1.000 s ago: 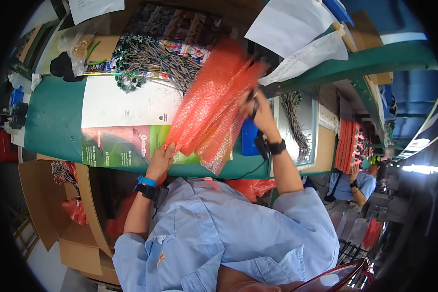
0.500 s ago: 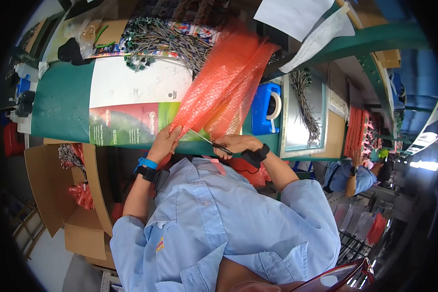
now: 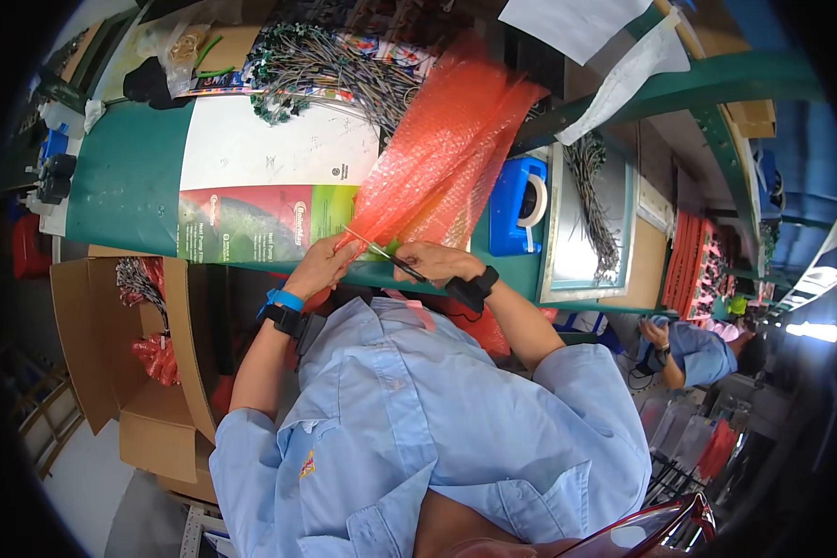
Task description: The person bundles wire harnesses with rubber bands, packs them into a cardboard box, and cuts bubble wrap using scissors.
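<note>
Red bubble wrap (image 3: 437, 139) lies in loose folds over the front of the green bench. My left hand (image 3: 324, 267) is closed on its near left end. In my right hand (image 3: 434, 264) is a pair of scissors (image 3: 379, 250), its fingers wrapped round the dark handles. The blades point left and up, against the wrap close to my left fingers. Behind the wrap lies a bundle of wires (image 3: 344, 74) with green connectors. A blue tape dispenser (image 3: 519, 206) stands just right of the wrap.
An open cardboard box (image 3: 163, 418) with wires and red wrap is at the lower left. Another wire bundle (image 3: 591, 205) lies on a framed panel (image 3: 558, 270) at the right. A green beam (image 3: 716, 82) crosses the upper right. A co-worker (image 3: 693, 352) is farther right.
My right hand has come down from the wrap's upper right side to its lower end, bringing the scissors beside my left hand. My left hand keeps its hold. The blades now overlap the wrap's edge.
</note>
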Available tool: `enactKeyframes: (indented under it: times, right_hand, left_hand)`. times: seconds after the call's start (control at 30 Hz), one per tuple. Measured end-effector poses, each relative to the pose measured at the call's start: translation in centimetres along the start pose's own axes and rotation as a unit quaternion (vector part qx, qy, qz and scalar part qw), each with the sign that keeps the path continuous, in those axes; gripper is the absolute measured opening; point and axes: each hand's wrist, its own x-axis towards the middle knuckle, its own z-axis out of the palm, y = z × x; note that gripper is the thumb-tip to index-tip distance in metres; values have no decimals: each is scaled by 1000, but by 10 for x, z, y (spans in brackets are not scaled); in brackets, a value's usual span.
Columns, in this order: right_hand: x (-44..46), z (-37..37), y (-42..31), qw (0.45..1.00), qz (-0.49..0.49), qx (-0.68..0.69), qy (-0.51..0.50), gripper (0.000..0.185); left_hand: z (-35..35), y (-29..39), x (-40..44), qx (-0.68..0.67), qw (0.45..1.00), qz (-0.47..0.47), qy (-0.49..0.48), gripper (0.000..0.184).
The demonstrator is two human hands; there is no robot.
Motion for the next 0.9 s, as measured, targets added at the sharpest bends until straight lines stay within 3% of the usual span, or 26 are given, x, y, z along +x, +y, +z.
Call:
enactKeyframes:
  times: [0.17, 0.27, 0.3, 0.33, 0.37, 0.4, 0.47, 0.5, 0.57, 0.63, 0.7, 0.73, 0.8, 0.83, 0.87, 0.9]
  right_hand:
    - [-14, 6, -16, 991, 69, 91, 72, 22]
    - [-15, 13, -1, 990, 28, 122, 57, 15]
    - [-16, 17, -1, 975, 3, 217, 43, 12]
    - [-20, 14, -3, 979, -22, 199, 27, 18]
    - [-27, 11, -15, 982, -46, 181, 10, 28]
    - [-28, 14, -23, 988, -67, 126, 61, 50]
    - [-23, 23, -37, 956, -159, 179, 168, 66]
    - [-23, 22, -49, 957, -148, 159, 195, 58]
    - [-9, 29, -57, 929, -216, 167, 251, 57]
    - [-6, 37, -62, 921, -214, 183, 271, 47]
    - [1, 42, -64, 882, -248, 333, 223, 36]
    - [-5, 45, -64, 875, -273, 342, 207, 30]
    - [-12, 45, -65, 886, -266, 329, 189, 30]
    - [-17, 43, -66, 896, -260, 316, 172, 31]
    - [-27, 31, -76, 889, -241, 340, 190, 30]
    - [-38, 11, -84, 894, -252, 299, 218, 30]
  left_hand:
    - [-3, 4, -4, 57, 998, -3, -26, 30]
    - [-2, 4, -17, 54, 998, -23, 8, 34]
    - [-2, 2, -23, 40, 999, 17, 32, 40]
    - [-3, 1, -27, 26, 997, 57, 55, 48]
    - [-7, 7, -31, 17, 999, 11, 24, 66]
    - [-2, 5, -32, 19, 999, 15, 21, 66]
    - [11, 3, -28, 12, 981, 192, 24, 75]
    - [17, 27, -34, 47, 984, 174, 2, 86]
    - [25, 41, -37, 57, 984, 166, -18, 87]
    - [26, 42, -40, 59, 986, 157, -26, 88]
    - [24, 39, -43, 59, 984, 148, -77, 88]
    - [24, 32, -45, 49, 988, 116, -87, 77]
    - [20, 41, -57, 198, 967, 118, -112, 67]
    - [18, 43, -58, 214, 967, 58, -124, 53]
    - [18, 44, -58, 214, 967, 58, -124, 53]
    - [20, 45, -58, 113, 982, 51, -143, 49]
